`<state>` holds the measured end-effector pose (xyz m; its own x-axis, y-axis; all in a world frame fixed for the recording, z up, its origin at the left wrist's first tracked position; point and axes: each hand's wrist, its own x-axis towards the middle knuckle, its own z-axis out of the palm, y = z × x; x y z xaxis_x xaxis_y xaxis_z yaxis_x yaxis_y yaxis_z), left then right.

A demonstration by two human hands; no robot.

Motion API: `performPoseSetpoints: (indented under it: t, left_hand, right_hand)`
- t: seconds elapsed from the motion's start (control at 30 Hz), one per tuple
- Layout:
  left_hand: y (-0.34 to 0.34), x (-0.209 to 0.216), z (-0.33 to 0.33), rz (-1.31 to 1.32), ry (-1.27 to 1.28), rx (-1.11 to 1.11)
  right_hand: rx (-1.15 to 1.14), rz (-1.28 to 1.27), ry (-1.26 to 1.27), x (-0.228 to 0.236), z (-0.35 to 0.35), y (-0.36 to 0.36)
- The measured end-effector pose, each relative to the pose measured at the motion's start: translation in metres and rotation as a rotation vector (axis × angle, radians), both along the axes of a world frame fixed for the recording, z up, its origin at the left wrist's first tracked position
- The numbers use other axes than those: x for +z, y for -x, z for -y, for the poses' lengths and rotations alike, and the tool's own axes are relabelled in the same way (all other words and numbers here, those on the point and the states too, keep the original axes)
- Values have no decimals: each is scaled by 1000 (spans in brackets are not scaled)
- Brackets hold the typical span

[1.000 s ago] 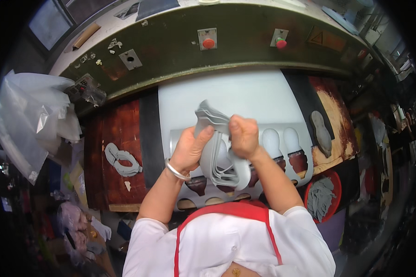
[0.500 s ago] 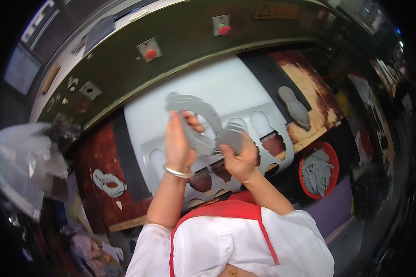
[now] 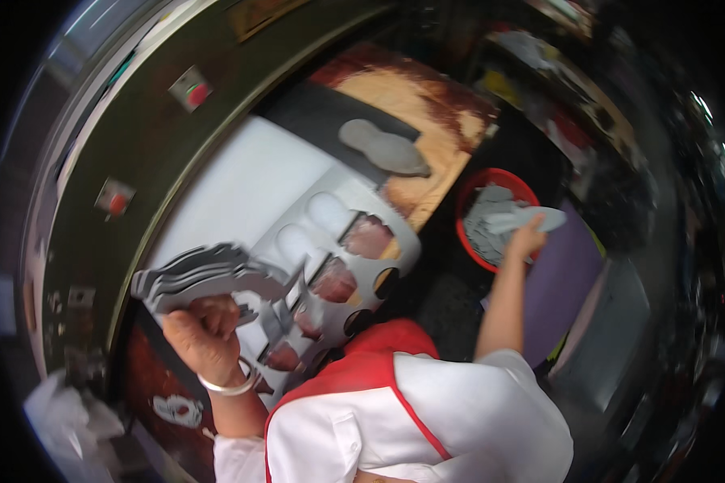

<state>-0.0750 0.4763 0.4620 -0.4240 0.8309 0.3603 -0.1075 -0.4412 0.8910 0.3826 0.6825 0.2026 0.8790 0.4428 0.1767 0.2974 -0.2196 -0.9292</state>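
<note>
My left hand, with a bangle at the wrist, is closed on a stack of grey, curved cut-out offcuts above the left of the work surface. Over at the right, my right hand grips pale grey sole-shaped pieces; how many is unclear. It is at the edge of a red basin, in which a heap of grey pieces lies. Between my hands a grey sheet with sole-shaped holes rests partly over a white board and droops at the near edge.
A grey sole-shaped stack lies on a black-and-wood board beyond the sheet. A dark green machine beam with red buttons runs along the far side. At lower left are a grey cut-out ring and a clear plastic bag.
My hands have parted: the right has carried the sole-shaped pieces right to the basin, while the left keeps the curved offcuts. The view has turned toward the right.
</note>
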Motion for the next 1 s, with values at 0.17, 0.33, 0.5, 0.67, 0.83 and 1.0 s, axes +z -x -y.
performPoseSetpoints:
  t: [0.17, 0.33, 0.5, 0.67, 0.83, 1.0]
  left_hand:
    - [33, -12, 11, -190, 17, 118]
    - [53, -2, 17, -319, -66, 85]
    - [58, 3, 40, -315, -81, 204]
    - [67, 3, 90, -23, -7, 362]
    - [103, 4, 190, -154, 380, 227]
    - [121, -13, 269, 122, 477, 454]
  right_hand:
    - [148, 523, 648, 15, -20, -50]
    - [969, 40, -307, 84, -4, 142]
    - [1959, -17, -472, 179, 76, 337]
    - [2443, 50, -243, 221, 149, 428]
    - [2714, 117, 19, 202, 203, 460]
    - [2965, 200, 55, 189, 257, 511]
